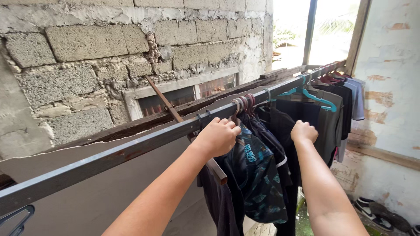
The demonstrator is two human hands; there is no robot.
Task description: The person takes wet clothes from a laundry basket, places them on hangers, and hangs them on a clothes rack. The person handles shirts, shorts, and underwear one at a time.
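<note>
Hands, two: left (217, 137) closed on metal rail (131, 148), right (304, 132) fisted among hung dark garments (258, 175).

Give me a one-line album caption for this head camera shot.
Two bare hands, left and right, reach into dark clothes hung along a metal rail beside a block wall.

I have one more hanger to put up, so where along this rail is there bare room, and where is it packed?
The metal rail is bare from the left hand down to the dark hanger at the lower left edge. Past that hand it is crowded: maroon hooks, dark shirts, the right hand, the teal hanger, more garments up to the window.
</note>
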